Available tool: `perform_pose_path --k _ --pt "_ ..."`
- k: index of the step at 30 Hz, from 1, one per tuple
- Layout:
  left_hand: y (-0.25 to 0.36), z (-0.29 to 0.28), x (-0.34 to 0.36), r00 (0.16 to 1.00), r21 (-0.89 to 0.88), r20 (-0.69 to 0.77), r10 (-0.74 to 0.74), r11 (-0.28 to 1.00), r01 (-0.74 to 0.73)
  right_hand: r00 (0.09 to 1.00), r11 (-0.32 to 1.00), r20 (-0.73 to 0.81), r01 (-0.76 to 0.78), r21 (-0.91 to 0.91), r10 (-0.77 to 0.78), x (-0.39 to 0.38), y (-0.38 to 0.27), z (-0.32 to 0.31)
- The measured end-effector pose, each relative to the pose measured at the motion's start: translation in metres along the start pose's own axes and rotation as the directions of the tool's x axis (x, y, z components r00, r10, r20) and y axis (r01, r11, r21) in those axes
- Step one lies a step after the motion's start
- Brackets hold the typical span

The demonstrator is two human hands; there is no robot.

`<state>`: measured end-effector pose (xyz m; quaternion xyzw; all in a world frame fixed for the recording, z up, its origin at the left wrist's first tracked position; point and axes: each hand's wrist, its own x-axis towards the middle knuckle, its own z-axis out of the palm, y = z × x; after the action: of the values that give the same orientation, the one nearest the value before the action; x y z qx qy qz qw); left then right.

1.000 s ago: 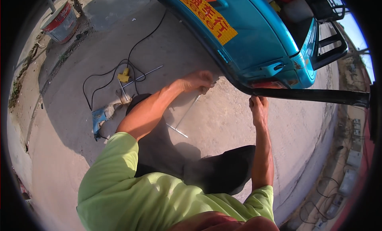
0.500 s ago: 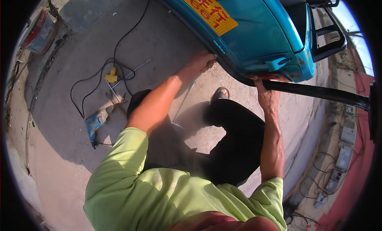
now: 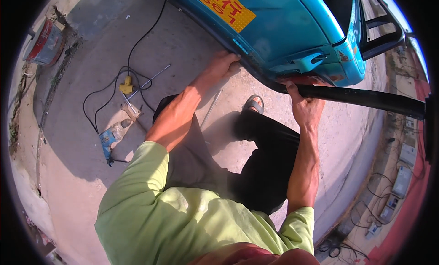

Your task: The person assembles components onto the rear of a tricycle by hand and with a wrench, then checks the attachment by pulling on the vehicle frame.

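Note:
Above me is the teal body (image 3: 292, 27) of a vehicle, with a yellow and red sticker (image 3: 228, 9) on its panel. Black trim (image 3: 256, 71) runs along its lower edge and leads into a thick black bar (image 3: 366, 99) reaching to the right. My left hand (image 3: 220, 66) is closed at the trim, its fingers curled against the edge and partly hidden. At the bend beside the bar, my right hand (image 3: 307, 110) is closed, thumb up on the near side and the other fingers mostly out of sight behind it.
On the ground to the left lie a blue power drill (image 3: 109, 140), a yellow plug connector (image 3: 126, 85), a metal rod tool (image 3: 148, 82) and a looping black cable (image 3: 134, 45). A bucket (image 3: 45, 43) stands at far left. Grey boxes (image 3: 402, 180) with wires line the right wall.
The vehicle has shifted slightly up and left in the picture as the view moved. Both hands remain at the black edge and bar, the right wrist turned a little.

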<state>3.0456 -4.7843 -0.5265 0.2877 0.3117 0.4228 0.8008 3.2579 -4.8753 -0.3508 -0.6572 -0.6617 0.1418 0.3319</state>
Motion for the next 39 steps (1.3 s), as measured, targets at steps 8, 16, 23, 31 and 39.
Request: perform_pose_path --k 8,16,23,31,39 --pt "-0.003 -0.006 0.001 1.000 0.092 0.011 0.012 0.996 -0.013 0.994 0.982 -0.020 0.107 -0.155 -0.111 -0.003 0.017 0.003" --pt "-0.005 -0.012 0.012 1.000 0.092 -0.030 -0.004 0.996 0.007 0.999 0.993 -0.004 -0.047 -0.107 0.047 0.000 0.014 0.006" --pt "-0.007 -0.018 0.002 0.999 -0.401 0.015 0.049 0.915 -0.039 0.995 0.995 0.017 -0.099 -0.015 0.100 -0.002 0.000 0.004" --pt "-0.029 -0.033 0.014 0.946 0.295 -0.005 0.324 0.905 -0.308 0.993 0.990 0.017 0.114 -0.078 -0.113 -0.002 -0.011 -0.007" --pt "-0.170 -0.219 0.032 1.000 0.979 -0.008 0.017 -0.205 0.011 0.997 0.997 0.022 0.074 0.004 -0.074 0.000 0.003 -0.003"
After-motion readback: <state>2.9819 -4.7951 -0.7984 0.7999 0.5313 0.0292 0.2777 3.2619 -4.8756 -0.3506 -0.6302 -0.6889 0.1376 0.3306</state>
